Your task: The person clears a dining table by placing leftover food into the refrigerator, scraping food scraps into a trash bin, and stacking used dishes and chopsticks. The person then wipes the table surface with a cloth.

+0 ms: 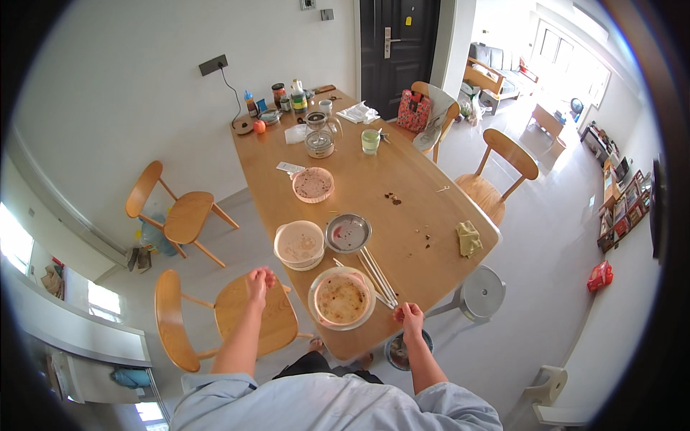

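My left hand (pixel 260 283) hovers left of the wooden table over a chair seat, its fingers loosely curled; whether it holds anything is unclear. My right hand (pixel 409 315) is at the table's right edge, fingers curled near the lower ends of several chopsticks (pixel 378 276); contact cannot be told. Between the hands, a soiled pink bowl (pixel 342 299) sits in a larger clear dish (pixel 318 318). Beyond stand a cream bowl (pixel 299 243) and a metal bowl (pixel 349 233) with red residue. Farther back is a pink fluted bowl (pixel 313 185) with dark bits.
Dark scraps (pixel 393 199) and a crumpled yellowish cloth (pixel 469 239) lie on the table (pixel 409 237). Farther back stand a glass kettle (pixel 319 141), a green cup (pixel 371 141) and bottles (pixel 298 97). Chairs flank the table; a bin (pixel 401 353) and grey stool (pixel 483 292) stand at right.
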`<state>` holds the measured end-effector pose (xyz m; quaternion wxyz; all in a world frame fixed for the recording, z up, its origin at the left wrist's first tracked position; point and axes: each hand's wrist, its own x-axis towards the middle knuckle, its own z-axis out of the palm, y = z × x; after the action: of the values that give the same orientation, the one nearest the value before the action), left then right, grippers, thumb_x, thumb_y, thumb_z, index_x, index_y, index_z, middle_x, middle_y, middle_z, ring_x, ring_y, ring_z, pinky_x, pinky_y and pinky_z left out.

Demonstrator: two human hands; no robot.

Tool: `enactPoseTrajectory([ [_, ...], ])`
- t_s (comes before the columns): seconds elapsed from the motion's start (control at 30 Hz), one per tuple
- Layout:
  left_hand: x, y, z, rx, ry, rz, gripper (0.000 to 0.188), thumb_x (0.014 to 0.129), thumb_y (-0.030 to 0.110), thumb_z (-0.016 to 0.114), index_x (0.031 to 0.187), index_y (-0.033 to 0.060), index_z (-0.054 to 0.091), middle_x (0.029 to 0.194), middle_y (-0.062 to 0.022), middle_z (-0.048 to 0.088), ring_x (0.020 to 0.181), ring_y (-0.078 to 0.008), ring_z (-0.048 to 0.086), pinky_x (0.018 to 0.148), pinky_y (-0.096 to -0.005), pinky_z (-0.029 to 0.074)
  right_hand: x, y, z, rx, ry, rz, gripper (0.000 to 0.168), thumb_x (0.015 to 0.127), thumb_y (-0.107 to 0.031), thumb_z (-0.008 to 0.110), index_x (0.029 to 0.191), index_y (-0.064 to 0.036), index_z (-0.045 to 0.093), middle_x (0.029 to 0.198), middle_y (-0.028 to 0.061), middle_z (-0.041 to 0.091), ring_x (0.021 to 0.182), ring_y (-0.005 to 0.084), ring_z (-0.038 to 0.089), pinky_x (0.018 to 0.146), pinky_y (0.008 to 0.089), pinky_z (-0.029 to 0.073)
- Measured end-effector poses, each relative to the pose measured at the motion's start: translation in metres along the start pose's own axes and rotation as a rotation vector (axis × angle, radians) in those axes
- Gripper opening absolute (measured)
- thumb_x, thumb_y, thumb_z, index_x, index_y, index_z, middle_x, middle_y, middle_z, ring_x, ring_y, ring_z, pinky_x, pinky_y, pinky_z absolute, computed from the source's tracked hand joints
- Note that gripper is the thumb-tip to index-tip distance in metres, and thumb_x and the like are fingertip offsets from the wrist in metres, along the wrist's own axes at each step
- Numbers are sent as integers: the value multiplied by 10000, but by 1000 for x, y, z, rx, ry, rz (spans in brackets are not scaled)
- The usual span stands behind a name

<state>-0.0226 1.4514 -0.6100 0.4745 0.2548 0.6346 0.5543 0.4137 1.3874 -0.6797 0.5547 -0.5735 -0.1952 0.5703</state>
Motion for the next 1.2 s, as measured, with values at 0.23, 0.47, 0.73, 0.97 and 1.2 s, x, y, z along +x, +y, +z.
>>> enactPoseTrajectory([
  [0.23, 127, 64, 69, 106, -123, 129, 214, 963, 191, 463, 1071, 39, 568, 877, -60, 627, 704, -119, 607, 610, -251, 514, 8, 2, 34, -10, 117, 4, 156, 921, -178, 546, 839, -46, 552, 692, 51, 597, 561, 143, 581, 516, 255, 485],
  [0.47, 284, 40, 135, 264, -287, -138, 288, 950, 279, 491, 1085, 26, 520, 888, -77, 599, 701, -143, 600, 597, -265, 512, -13, 11, 70, -139, 181, 17, 178, 930, -192, 542, 837, -42, 559, 708, 43, 610, 580, 122, 578, 549, 243, 482],
  [0.73, 376, -18, 164, 306, -269, -299, 348, 907, 315, 529, 1122, 43, 552, 929, -99, 626, 716, -180, 617, 546, -345, 536, -46, 31, 85, -328, 330, 13, 169, 924, -177, 541, 835, -36, 572, 707, 32, 607, 596, 101, 563, 552, 234, 465],
  [0.97, 385, -11, 168, 231, -209, -158, 284, 841, 98, 505, 1040, -92, 578, 947, -179, 621, 722, -249, 658, 565, -341, 592, -56, 36, 94, -332, 410, 33, 165, 922, -179, 552, 870, -26, 582, 732, 37, 615, 626, 100, 574, 573, 244, 483],
  [1.2, 310, 80, 142, 246, -327, -16, 240, 852, 111, 500, 919, -107, 573, 834, -177, 634, 673, -220, 656, 563, -317, 570, -61, 22, 110, -669, 348, -105, 188, 857, -174, 621, 930, -4, 591, 824, 92, 618, 687, 169, 614, 644, 280, 498],
])
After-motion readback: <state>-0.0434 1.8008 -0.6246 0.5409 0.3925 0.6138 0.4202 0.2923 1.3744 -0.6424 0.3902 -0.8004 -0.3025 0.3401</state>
